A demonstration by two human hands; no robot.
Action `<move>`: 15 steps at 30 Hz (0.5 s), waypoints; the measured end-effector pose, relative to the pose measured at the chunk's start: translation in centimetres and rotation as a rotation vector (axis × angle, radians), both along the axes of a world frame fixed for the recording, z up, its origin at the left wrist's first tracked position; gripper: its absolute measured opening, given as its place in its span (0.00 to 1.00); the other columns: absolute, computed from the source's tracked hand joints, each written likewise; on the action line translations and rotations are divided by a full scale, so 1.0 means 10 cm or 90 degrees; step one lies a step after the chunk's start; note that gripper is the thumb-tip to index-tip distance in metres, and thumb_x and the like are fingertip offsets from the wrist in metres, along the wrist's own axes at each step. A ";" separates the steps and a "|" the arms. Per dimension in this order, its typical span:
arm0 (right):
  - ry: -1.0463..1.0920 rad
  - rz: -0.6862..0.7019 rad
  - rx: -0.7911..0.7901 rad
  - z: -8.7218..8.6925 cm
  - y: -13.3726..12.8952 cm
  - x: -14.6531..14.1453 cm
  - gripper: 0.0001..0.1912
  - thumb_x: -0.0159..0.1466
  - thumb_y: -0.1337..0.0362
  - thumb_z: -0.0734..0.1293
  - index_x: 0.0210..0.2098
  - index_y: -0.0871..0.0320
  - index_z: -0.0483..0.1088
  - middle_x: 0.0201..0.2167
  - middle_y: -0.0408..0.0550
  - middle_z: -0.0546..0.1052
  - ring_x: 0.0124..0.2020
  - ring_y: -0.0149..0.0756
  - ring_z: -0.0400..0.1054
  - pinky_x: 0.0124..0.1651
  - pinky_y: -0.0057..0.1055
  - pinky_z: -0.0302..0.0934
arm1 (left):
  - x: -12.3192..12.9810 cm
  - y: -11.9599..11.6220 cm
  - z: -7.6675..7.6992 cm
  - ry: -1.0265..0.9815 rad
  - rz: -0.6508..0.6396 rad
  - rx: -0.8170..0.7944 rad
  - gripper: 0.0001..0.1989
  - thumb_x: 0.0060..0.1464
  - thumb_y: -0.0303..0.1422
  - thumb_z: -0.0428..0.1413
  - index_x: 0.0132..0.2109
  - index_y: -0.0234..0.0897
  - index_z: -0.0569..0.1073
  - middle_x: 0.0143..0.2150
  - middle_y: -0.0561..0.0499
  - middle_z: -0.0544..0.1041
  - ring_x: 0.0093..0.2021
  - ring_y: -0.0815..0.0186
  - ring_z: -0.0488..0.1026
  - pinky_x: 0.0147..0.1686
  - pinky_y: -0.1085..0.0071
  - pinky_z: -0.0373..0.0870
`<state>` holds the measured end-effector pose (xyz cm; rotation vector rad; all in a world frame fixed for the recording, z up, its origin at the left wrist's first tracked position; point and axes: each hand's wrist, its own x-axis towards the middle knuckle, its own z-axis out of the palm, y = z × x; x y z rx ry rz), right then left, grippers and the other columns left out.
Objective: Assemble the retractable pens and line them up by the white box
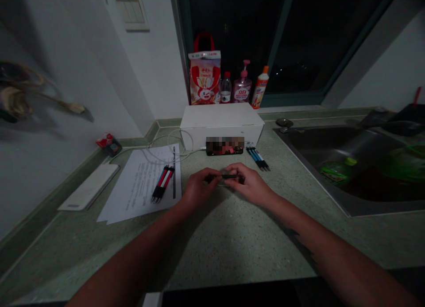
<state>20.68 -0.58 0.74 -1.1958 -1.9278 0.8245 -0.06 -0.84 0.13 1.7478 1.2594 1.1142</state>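
Note:
Above the counter, in the middle of the head view, my two hands meet at a short, dark pen. My left hand pinches its left end between thumb and fingertips. The fingers of my right hand are closed around the other end and partly hide it. Pens with blue and white barrels and black grips lie beyond my right hand. To the left, several red, white and blue pens rest on printed paper sheets.
A phone on a white cable leans against a white box. Bottles and a red bag stand behind it. A steel sink is at right. A white flat case and a small red pack lie left.

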 end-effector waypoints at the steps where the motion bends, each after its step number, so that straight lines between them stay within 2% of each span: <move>1: -0.003 -0.003 0.006 0.00 0.00 0.00 0.12 0.65 0.59 0.70 0.47 0.55 0.72 0.34 0.44 0.78 0.31 0.35 0.70 0.36 0.32 0.61 | 0.00 0.00 0.00 -0.002 0.004 0.002 0.06 0.56 0.33 0.61 0.39 0.38 0.82 0.35 0.50 0.84 0.35 0.64 0.79 0.39 0.68 0.75; 3: -0.026 -0.001 0.018 0.01 0.00 0.00 0.07 0.68 0.59 0.67 0.40 0.55 0.73 0.32 0.44 0.77 0.31 0.36 0.70 0.36 0.32 0.61 | -0.01 0.00 -0.01 -0.009 0.000 0.002 0.06 0.56 0.34 0.61 0.39 0.38 0.82 0.36 0.49 0.84 0.35 0.63 0.79 0.40 0.67 0.75; 5: -0.050 0.007 0.024 0.01 0.01 0.01 0.13 0.72 0.58 0.62 0.33 0.55 0.73 0.29 0.45 0.76 0.32 0.37 0.70 0.38 0.33 0.61 | -0.01 0.00 -0.01 -0.018 -0.008 0.002 0.07 0.56 0.34 0.61 0.39 0.38 0.82 0.36 0.49 0.85 0.36 0.63 0.80 0.40 0.67 0.76; 7: -0.046 0.006 0.021 0.00 0.02 0.01 0.13 0.72 0.57 0.63 0.36 0.55 0.74 0.30 0.45 0.77 0.32 0.37 0.71 0.39 0.33 0.62 | -0.01 0.00 0.00 -0.020 -0.007 0.005 0.06 0.56 0.34 0.61 0.39 0.38 0.82 0.36 0.49 0.85 0.36 0.63 0.80 0.41 0.67 0.76; 8: -0.036 -0.001 0.018 -0.01 0.03 0.01 0.09 0.70 0.57 0.65 0.40 0.55 0.74 0.32 0.45 0.78 0.32 0.36 0.71 0.38 0.33 0.63 | -0.01 0.00 0.01 -0.019 -0.004 0.006 0.06 0.56 0.34 0.61 0.39 0.39 0.82 0.36 0.49 0.85 0.36 0.63 0.80 0.41 0.67 0.76; 10: -0.020 -0.017 0.018 -0.03 0.03 0.02 0.12 0.66 0.59 0.70 0.47 0.55 0.73 0.36 0.45 0.79 0.32 0.36 0.71 0.37 0.32 0.63 | -0.01 0.01 0.00 -0.018 0.004 0.008 0.06 0.56 0.33 0.61 0.39 0.39 0.82 0.36 0.49 0.85 0.36 0.63 0.80 0.41 0.66 0.77; 11: -0.022 -0.020 0.020 -0.03 0.03 0.02 0.12 0.65 0.59 0.71 0.47 0.55 0.73 0.36 0.45 0.79 0.32 0.36 0.71 0.37 0.32 0.63 | -0.01 0.01 0.00 -0.019 0.005 0.009 0.06 0.56 0.33 0.61 0.39 0.39 0.82 0.36 0.49 0.85 0.36 0.63 0.80 0.41 0.66 0.77; 13: -0.043 -0.010 0.020 -0.03 0.03 0.02 0.07 0.68 0.59 0.67 0.40 0.55 0.74 0.33 0.46 0.78 0.32 0.36 0.71 0.37 0.33 0.63 | -0.02 0.02 -0.02 -0.024 0.003 0.008 0.06 0.57 0.33 0.61 0.39 0.39 0.82 0.36 0.49 0.85 0.36 0.63 0.80 0.41 0.66 0.77; 15: -0.054 0.002 0.013 -0.01 0.02 0.02 0.10 0.71 0.59 0.64 0.37 0.55 0.74 0.31 0.46 0.78 0.33 0.37 0.71 0.37 0.33 0.63 | -0.02 0.02 -0.05 -0.027 -0.002 0.010 0.06 0.57 0.34 0.61 0.40 0.39 0.82 0.37 0.49 0.85 0.37 0.62 0.80 0.41 0.66 0.77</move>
